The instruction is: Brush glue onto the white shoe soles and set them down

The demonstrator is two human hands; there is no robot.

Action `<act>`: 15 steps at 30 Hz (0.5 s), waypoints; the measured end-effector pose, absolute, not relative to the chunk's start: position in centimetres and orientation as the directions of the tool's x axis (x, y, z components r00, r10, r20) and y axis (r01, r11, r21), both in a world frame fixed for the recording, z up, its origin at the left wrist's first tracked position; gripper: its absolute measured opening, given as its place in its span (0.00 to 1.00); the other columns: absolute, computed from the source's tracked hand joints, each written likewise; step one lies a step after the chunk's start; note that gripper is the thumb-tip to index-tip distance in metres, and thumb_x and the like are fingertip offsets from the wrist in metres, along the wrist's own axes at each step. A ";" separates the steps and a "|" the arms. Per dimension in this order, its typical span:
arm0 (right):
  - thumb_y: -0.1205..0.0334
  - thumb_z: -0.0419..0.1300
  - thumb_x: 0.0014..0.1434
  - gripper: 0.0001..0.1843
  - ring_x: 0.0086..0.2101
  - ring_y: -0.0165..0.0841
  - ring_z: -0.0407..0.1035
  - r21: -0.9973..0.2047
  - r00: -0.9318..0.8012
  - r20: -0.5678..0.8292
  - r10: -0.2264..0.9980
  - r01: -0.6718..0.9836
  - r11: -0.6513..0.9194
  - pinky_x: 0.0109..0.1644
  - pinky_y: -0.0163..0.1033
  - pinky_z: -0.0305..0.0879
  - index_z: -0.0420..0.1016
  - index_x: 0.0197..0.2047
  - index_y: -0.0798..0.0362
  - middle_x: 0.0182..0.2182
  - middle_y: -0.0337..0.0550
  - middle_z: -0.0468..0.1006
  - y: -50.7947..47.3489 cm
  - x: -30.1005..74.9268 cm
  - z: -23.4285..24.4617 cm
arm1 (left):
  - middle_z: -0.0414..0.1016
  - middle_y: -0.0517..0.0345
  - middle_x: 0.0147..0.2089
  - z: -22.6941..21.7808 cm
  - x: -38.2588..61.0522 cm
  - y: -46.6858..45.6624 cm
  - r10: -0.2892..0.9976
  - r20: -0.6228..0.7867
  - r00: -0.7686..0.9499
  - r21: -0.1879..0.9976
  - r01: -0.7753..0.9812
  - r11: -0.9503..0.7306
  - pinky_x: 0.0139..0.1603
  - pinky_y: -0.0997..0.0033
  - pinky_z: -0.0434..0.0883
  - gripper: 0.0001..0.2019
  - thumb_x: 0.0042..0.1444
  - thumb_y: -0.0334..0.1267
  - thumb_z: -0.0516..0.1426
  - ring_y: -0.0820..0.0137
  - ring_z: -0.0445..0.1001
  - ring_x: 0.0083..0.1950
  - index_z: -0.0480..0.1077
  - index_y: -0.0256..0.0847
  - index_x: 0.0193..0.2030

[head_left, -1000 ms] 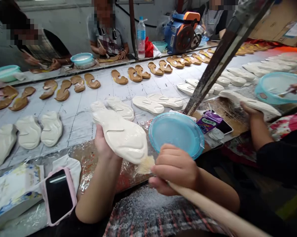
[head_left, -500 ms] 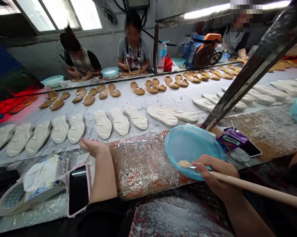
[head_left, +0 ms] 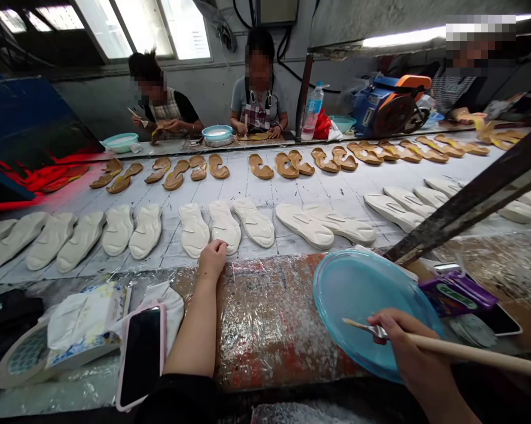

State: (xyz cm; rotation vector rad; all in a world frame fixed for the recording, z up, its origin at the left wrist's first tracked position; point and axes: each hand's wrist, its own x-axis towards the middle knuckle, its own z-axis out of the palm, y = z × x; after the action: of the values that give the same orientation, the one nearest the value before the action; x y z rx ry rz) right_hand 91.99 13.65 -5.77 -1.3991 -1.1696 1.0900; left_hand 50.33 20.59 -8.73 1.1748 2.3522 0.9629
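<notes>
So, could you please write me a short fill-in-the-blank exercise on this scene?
The right hand holds a ____ over the blue basin.
The left hand is at the near end of a ____ sole.
The phone beside the floral packet is edged in ____.

Missing words: brush; white; pink.

Long white grid-lined tabletop [head_left: 230, 193] has glossy white foot-shaped soles [head_left: 253, 222] up front, brown cut-out soles [head_left: 216, 171] behind; plastic-wrapped brown ledge's [head_left: 265, 318] got a round blue plastic basin [head_left: 358, 282] on it.
</notes>
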 end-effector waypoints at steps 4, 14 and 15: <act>0.42 0.70 0.49 0.20 0.23 0.33 0.71 -0.982 0.095 -0.068 0.993 0.170 -0.083 0.24 0.31 0.71 0.82 0.24 0.51 0.23 0.44 0.78 14.1 93.1 -6.2 | 0.77 0.51 0.51 -8.6 50.8 20.2 0.834 -0.084 -0.545 0.595 0.644 0.480 0.53 0.56 0.76 0.13 0.67 0.45 0.59 0.64 0.77 0.50 0.75 0.38 0.50; 0.41 0.69 0.51 0.20 0.29 0.33 0.71 -0.980 0.151 -0.145 0.978 0.117 -0.163 0.28 0.29 0.73 0.81 0.25 0.50 0.27 0.41 0.78 13.9 91.6 -5.1 | 0.77 0.51 0.50 -7.9 52.0 18.9 0.820 -0.072 -0.568 0.570 0.651 0.501 0.53 0.56 0.76 0.12 0.68 0.44 0.59 0.64 0.77 0.50 0.75 0.37 0.49; 0.41 0.69 0.51 0.20 0.29 0.33 0.71 -0.982 0.156 -0.135 0.979 0.109 -0.153 0.29 0.29 0.72 0.81 0.26 0.50 0.27 0.41 0.78 13.9 91.3 -5.1 | 0.78 0.51 0.50 -7.9 51.9 18.9 0.817 -0.068 -0.572 0.585 0.641 0.497 0.53 0.56 0.76 0.12 0.68 0.44 0.59 0.64 0.77 0.50 0.75 0.37 0.49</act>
State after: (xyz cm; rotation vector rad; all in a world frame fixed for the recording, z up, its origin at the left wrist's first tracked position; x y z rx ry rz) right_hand 91.35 13.91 -5.07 -1.4715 -1.1121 1.1424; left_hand 51.95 18.93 -7.88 1.2208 2.4090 0.7331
